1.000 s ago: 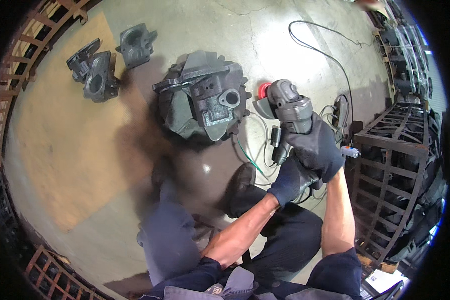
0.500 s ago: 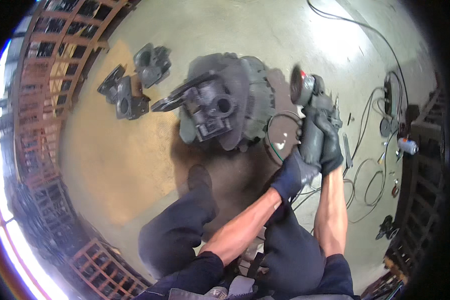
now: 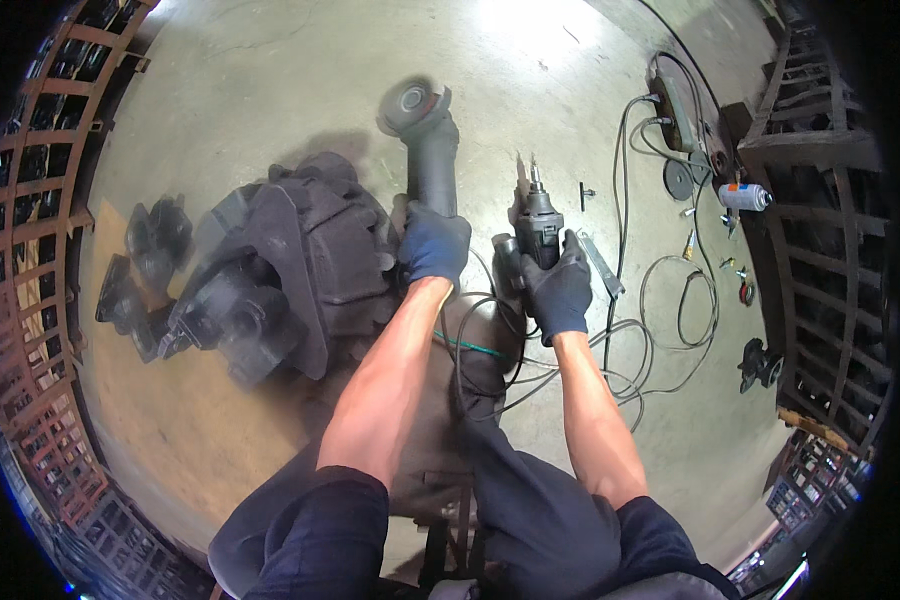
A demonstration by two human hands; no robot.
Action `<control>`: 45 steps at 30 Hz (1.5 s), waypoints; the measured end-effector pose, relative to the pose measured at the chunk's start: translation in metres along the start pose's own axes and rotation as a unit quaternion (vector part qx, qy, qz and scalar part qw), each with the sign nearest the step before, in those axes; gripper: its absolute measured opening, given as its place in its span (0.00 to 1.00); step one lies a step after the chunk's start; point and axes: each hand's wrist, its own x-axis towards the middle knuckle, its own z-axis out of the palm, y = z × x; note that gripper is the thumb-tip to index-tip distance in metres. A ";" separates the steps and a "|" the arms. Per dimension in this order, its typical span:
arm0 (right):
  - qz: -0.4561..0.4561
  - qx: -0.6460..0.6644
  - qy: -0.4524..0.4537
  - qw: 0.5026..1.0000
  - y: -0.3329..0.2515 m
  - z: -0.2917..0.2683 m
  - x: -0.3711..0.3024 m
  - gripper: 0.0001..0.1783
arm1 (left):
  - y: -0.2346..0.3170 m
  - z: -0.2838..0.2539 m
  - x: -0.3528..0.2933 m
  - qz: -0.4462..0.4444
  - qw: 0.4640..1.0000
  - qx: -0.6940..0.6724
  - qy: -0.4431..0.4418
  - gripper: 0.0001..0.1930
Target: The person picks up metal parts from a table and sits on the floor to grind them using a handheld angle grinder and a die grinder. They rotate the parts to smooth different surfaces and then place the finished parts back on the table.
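Observation:
My gloved left hand (image 3: pixel 435 243) is closed around the body of an angle grinder (image 3: pixel 432 165), whose round disc end points away from me. To its right, my gloved right hand (image 3: pixel 558 290) grips a die grinder (image 3: pixel 540 222) with a thin bit at its far end. I cannot tell whether this tool rests on the floor or is lifted. A dark cylindrical part (image 3: pixel 508 262) lies beside the right hand. Left of the angle grinder sits a large dark metal casting (image 3: pixel 305 255), blurred at its near side.
Smaller castings (image 3: pixel 150 245) lie at the left. Cables (image 3: pixel 660 330) loop across the floor on the right, near a power strip (image 3: pixel 673 115), a wrench (image 3: pixel 600 262) and a spray can (image 3: pixel 745 196). Metal crates (image 3: pixel 820 215) line the right, with a brown rack (image 3: pixel 45 180) at the left.
The view has swung right. The angle grinder, held by both hands before, is now in my left hand alone, and my right hand has gone to the die grinder.

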 end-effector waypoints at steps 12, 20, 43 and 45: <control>0.048 0.149 -0.197 0.968 0.056 0.025 0.047 0.25 | 0.009 0.017 -0.019 0.096 0.975 0.042 0.197 0.23; 0.143 0.371 -0.179 0.900 -0.043 -0.123 -0.006 0.27 | 0.036 -0.072 -0.181 0.039 0.912 -0.378 -0.153 0.27; 0.395 0.551 -0.521 0.519 -0.298 -0.253 -0.160 0.26 | 0.086 -0.420 -0.270 -0.450 0.624 -0.618 -0.163 0.13; 0.423 0.563 -0.515 0.488 -0.310 -0.242 -0.160 0.25 | 0.064 -0.416 -0.258 -0.433 0.620 -0.622 -0.203 0.15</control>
